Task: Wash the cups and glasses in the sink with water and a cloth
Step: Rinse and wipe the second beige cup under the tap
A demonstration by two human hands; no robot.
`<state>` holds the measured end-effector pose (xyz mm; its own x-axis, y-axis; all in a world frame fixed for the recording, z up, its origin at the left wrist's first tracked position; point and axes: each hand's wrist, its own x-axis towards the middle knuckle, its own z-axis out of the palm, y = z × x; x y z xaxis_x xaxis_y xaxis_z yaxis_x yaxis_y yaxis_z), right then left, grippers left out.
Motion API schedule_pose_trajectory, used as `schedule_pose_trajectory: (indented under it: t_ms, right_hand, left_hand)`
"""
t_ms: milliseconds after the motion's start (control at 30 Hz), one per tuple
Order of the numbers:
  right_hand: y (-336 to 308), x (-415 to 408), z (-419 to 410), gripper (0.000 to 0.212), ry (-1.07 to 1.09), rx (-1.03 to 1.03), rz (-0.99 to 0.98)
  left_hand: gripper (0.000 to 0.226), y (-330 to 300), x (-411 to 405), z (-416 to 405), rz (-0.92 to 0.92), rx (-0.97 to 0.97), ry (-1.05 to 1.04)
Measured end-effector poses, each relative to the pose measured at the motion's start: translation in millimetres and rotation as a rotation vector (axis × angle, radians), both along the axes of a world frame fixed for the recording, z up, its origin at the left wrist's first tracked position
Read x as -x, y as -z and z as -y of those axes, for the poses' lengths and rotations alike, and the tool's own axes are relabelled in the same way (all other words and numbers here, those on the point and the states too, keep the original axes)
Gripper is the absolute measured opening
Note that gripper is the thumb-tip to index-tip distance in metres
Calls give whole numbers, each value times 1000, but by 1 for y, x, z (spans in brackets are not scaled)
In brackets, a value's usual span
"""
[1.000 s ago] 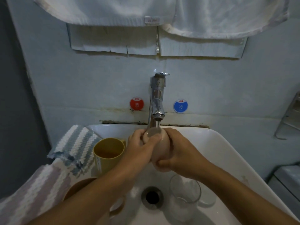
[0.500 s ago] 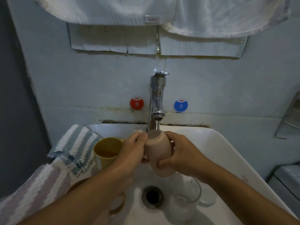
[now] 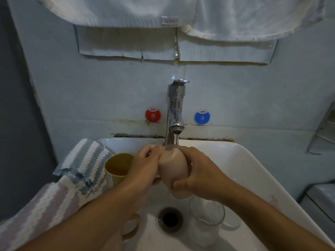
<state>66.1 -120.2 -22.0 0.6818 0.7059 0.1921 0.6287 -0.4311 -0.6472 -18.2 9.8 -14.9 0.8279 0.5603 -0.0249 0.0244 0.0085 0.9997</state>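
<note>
- Two hands hold one pink cup over the middle of the white sink, just under the spout of the chrome tap, and water runs from the spout onto the upper end of the cup.
- The right hand wraps the cup from the 3 o'clock side, with the thumb curled across its lower part.
- The left hand closes on the cup from 9 o'clock, its fingertips near the top edge; I cannot tell if they reach inside.
- No cloth is in either hand: the striped cloth lies on the sink's rim at 9 o'clock, touching nothing but the rim.
- A yellow cup stands at 9 o'clock of the pink one, just beside the left hand.
- A clear glass stands at 5 o'clock, beside the drain.
- I judge the step to be the rinsing and rubbing of the pink cup, so the task is at an early point, with other pieces not yet washed.
- The next move probably calls for turning the cup under the stream with a firm grip, because wet plastic may slip.
</note>
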Motion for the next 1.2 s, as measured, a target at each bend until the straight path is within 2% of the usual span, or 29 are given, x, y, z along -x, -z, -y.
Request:
schedule_pose_trajectory:
  t_ms: [200,400,567,767,1000,1200]
  right_hand:
    - [-4,-3,3,74,65,-39,-41]
    - [1,1,1,78,-3,-6,-1]
    - [0,-2,1,86,17,0,5]
    - [0,-6,3,78,67,-30,6]
    - [3,-2,2,80,5,-23,43]
    - [-7,0,5,78,-17,41,122]
  left_hand:
    - [19,-1,-2,6,-13,-3,68]
    - [36,-3,2,4,-29,23,32]
    - [27,-2,0,4,-12,15,-7]
    - [25,-2,0,7,-17,25,58]
    - [43,-6,3,6,-56,43,63]
    - [31,-5,3,4,-30,62,33]
